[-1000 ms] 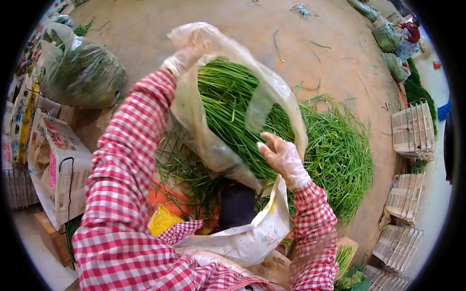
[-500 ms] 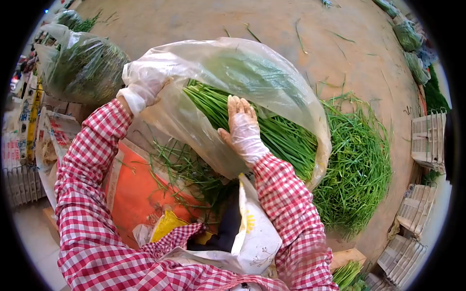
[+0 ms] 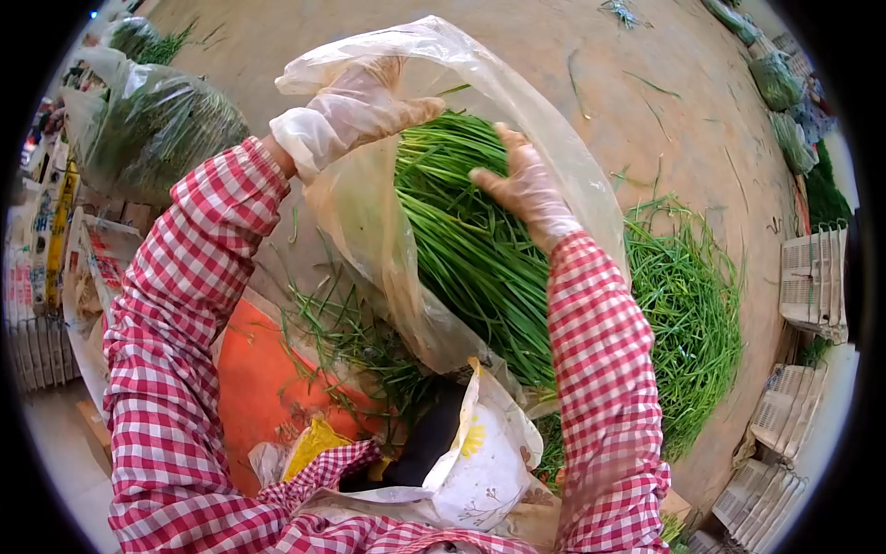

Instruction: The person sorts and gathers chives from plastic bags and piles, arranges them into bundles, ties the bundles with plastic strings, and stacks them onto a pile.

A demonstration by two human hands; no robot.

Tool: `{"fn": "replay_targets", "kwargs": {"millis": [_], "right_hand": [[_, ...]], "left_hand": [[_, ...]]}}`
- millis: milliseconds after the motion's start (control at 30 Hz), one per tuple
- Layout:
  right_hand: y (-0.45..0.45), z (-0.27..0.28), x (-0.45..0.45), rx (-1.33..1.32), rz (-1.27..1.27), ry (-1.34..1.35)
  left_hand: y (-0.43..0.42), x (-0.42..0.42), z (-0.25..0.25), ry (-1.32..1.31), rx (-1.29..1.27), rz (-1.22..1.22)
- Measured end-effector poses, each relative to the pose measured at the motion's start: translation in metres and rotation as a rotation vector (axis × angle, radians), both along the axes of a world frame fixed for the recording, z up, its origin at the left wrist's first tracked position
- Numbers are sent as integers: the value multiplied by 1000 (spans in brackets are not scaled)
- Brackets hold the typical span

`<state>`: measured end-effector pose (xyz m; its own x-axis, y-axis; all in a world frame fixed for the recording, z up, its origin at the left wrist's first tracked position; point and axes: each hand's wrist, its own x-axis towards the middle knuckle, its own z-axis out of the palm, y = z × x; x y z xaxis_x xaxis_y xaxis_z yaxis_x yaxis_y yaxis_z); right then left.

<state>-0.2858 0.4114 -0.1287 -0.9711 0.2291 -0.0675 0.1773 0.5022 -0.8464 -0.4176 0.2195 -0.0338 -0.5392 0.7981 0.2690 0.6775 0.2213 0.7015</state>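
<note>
Bag mouth (image 3: 533, 100) shifted — brown floor (image 3: 688, 51), crates (image 3: 814, 280)

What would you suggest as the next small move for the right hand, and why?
Perhaps rest the right hand lightly on the green stalks to steady them: its fingers are spread over them, they show in the bag's wide-open mouth, and the left hand is up at the rim.

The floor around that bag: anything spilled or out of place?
Loose green blades lie heaped beside the open bag, and a few strays are scattered across the floor; they look spilled, though possibly just trimmings.
</note>
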Motion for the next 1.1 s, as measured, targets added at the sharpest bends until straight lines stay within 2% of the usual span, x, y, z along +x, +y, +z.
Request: {"fn": "replay_targets", "kwargs": {"millis": [33, 67, 133, 167, 200, 267, 300, 333, 400, 533, 600, 633, 667, 733, 800, 867, 900, 967, 1033, 1100], "right_hand": [[1, -6, -4, 313, 151, 89], [-1, -13, -10, 606, 237, 37], [-2, -24, -12, 683, 237, -57], [4, -26, -16, 646, 245, -164], [10, -23, -18, 646, 241, -159], [24, -18, -21, 318, 143, -191], [33, -25, -26, 236, 120, -285], [39, -34, -33, 263, 84, -401], [53, -45, -31, 183, 87, -271], [54, -57, -34, 210, 90, -313], [53, -51, -34, 279, 146, -205], [50, -38, -33, 243, 140, -322], [46, -37, -34, 249, 136, -320], [34, -35, -33, 333, 234, -560], [26, -22, -23, 383, 306, -604], [19, -16, -29, 502, 366, -668], [20, -19, -30, 492, 362, -665], [22, -24, -35, 606, 241, -393], [29, -23, -42, 501, 252, -477], [29, -23, -43, 401, 269, -561]], "left_hand": [[0, 2, 3, -12, -15, 26], [2, 1, 5, -22, -30, 47], [6, -2, 7, 18, 22, 6], [5, -2, 9, -45, -11, 10], [5, 0, 12, -108, -41, 15], [8, 0, 11, -102, 31, -21], [9, 0, 12, -105, 5, -5], [9, -2, 13, -106, -21, 12], [7, -6, 8, -111, -65, 24], [7, -10, 1, -95, -88, 38], [10, -12, -1, -61, -94, 71], [11, -11, 0, -59, -89, 65], [13, -8, 1, -136, -38, 32], [14, -7, 3, -217, 22, -3], [14, -9, 3, -203, 100, -58], [11, -11, 2, -162, 43, -28], [12, -11, 2, -115, -23, -1], [13, -12, 3, -165, -29, -11], [14, -12, 3, -212, -28, -16], [14, -10, 2, -95, -14, 6]]}}
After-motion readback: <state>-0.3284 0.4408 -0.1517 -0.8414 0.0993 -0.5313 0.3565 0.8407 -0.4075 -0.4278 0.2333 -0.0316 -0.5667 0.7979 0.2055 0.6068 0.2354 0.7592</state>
